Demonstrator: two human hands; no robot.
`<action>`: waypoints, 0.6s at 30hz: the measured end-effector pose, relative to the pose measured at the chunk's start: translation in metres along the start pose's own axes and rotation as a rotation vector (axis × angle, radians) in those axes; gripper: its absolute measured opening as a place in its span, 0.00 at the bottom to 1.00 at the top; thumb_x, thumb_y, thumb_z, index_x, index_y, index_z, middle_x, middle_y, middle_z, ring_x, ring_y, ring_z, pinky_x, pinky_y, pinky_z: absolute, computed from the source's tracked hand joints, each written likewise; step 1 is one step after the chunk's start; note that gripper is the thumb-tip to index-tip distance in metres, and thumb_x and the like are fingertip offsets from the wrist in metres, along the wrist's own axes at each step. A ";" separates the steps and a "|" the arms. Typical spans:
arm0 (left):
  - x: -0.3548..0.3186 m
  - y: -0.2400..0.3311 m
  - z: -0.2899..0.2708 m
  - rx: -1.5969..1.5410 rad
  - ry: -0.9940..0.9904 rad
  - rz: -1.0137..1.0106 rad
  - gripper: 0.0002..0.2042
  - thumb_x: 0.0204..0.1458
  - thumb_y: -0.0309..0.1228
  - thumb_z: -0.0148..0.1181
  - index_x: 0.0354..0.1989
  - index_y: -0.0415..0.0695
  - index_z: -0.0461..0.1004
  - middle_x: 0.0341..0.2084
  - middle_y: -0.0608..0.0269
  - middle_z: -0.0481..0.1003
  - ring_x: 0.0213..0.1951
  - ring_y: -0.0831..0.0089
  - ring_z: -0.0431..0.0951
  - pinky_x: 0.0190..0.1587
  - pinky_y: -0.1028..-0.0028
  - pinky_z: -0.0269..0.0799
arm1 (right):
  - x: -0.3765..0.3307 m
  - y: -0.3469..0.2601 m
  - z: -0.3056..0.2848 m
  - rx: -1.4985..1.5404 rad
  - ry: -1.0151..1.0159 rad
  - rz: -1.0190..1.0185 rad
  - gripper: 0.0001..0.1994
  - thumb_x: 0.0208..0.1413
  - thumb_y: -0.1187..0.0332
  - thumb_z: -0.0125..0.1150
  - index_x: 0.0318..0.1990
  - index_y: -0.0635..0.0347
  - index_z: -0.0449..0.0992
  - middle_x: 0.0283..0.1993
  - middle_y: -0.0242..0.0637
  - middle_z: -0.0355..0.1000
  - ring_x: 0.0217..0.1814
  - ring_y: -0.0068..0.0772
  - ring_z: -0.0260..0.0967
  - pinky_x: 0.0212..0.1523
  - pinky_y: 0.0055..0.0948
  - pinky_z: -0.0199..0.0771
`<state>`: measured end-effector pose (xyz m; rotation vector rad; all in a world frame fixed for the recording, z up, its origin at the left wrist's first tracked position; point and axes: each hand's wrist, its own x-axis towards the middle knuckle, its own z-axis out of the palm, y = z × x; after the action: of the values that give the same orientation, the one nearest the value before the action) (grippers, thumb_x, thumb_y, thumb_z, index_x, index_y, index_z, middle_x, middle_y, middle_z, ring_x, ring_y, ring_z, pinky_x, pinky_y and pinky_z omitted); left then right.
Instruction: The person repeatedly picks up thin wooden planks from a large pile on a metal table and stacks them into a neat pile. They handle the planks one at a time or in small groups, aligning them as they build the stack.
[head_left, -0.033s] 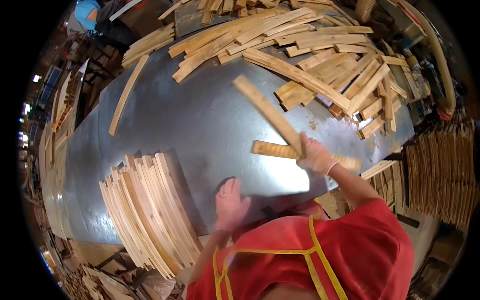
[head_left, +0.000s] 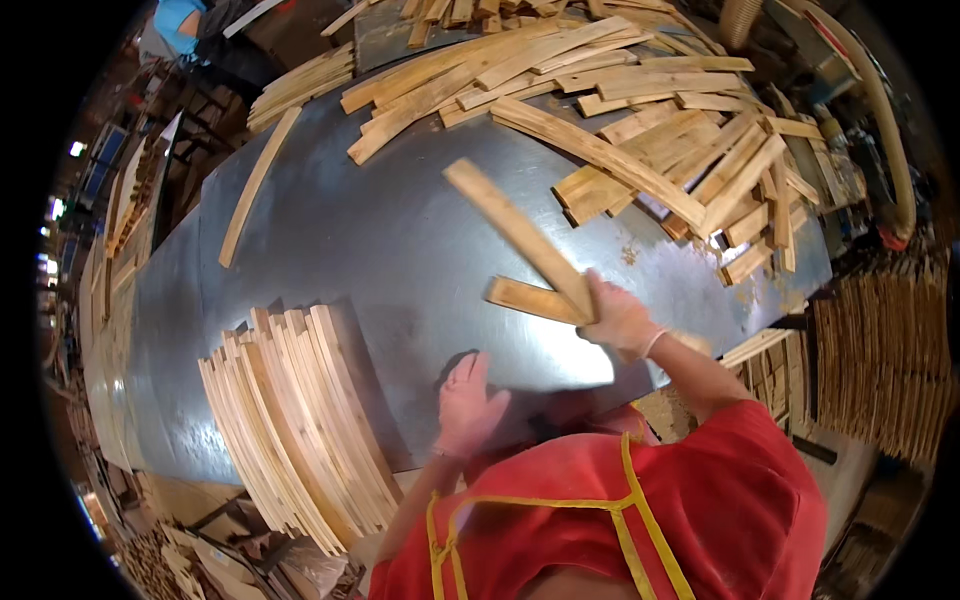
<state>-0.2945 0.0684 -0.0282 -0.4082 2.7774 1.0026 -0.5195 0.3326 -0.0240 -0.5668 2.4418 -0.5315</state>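
Glossy grey worktop (head_left: 340, 220) spreads out beneath both hands. The right hand (head_left: 618, 318) is closed around the near end of a slanting board (head_left: 515, 235), which runs forward and leftward from the fingers. A crossing board (head_left: 525, 298) passes below that hand, its ends showing to either side; whether the fingers grip it too, I cannot tell. The left hand (head_left: 470, 408), nearer the body, is unfolded and holds nothing, fingers together and thumb spread. Left of it, pale strips (head_left: 305, 420) are packed side by side. Sawdust (head_left: 629, 256) lies just beyond the right hand, and farther forward a loose heap of boards (head_left: 600, 152). Well forward and left of the left hand lies a lone strip (head_left: 258, 188).
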 end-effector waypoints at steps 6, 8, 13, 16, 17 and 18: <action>0.064 0.007 0.025 -1.352 -0.005 -0.396 0.27 0.65 0.35 0.61 0.71 0.40 0.68 0.60 0.59 0.75 0.61 0.66 0.76 0.64 0.63 0.73 | 0.085 -0.139 0.025 0.640 0.000 -0.102 0.51 0.51 0.55 0.74 0.79 0.64 0.54 0.57 0.59 0.77 0.58 0.58 0.78 0.63 0.42 0.76; 0.071 0.002 0.012 -1.660 0.130 -0.347 0.24 0.62 0.31 0.63 0.67 0.41 0.70 0.53 0.62 0.78 0.54 0.70 0.79 0.58 0.64 0.78 | 0.100 -0.158 0.048 1.013 -0.021 -0.134 0.49 0.52 0.57 0.71 0.79 0.65 0.53 0.55 0.56 0.78 0.56 0.51 0.78 0.62 0.42 0.75; 0.025 -0.067 -0.039 -1.447 0.293 -0.620 0.18 0.54 0.27 0.69 0.53 0.43 0.75 0.38 0.62 0.80 0.39 0.70 0.82 0.45 0.64 0.83 | 0.080 -0.143 0.063 0.703 -0.379 -0.123 0.48 0.60 0.56 0.65 0.79 0.72 0.45 0.51 0.58 0.80 0.51 0.49 0.81 0.58 0.42 0.78; -0.017 -0.094 -0.068 -1.361 0.374 -0.663 0.16 0.53 0.28 0.70 0.50 0.44 0.77 0.35 0.64 0.80 0.36 0.71 0.82 0.41 0.67 0.83 | 0.027 -0.168 0.091 0.267 -0.496 -0.139 0.50 0.63 0.53 0.60 0.78 0.80 0.39 0.49 0.65 0.80 0.53 0.57 0.81 0.58 0.42 0.78; -0.031 -0.098 -0.075 -1.371 0.410 -0.651 0.16 0.54 0.29 0.71 0.51 0.44 0.77 0.35 0.65 0.81 0.36 0.72 0.82 0.40 0.67 0.82 | 0.013 -0.189 0.099 0.212 -0.533 -0.126 0.50 0.64 0.51 0.59 0.77 0.81 0.38 0.52 0.68 0.79 0.56 0.61 0.80 0.61 0.44 0.77; -0.044 -0.098 -0.084 -1.377 0.433 -0.632 0.17 0.54 0.30 0.71 0.51 0.44 0.77 0.36 0.65 0.81 0.36 0.72 0.82 0.40 0.68 0.82 | 0.009 -0.199 0.122 0.156 -0.588 -0.132 0.50 0.64 0.50 0.58 0.77 0.82 0.39 0.52 0.69 0.79 0.56 0.62 0.80 0.62 0.45 0.76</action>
<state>-0.2276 -0.0495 -0.0128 -1.6117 1.4386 2.5857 -0.3977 0.1329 -0.0243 -0.7058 1.8018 -0.5146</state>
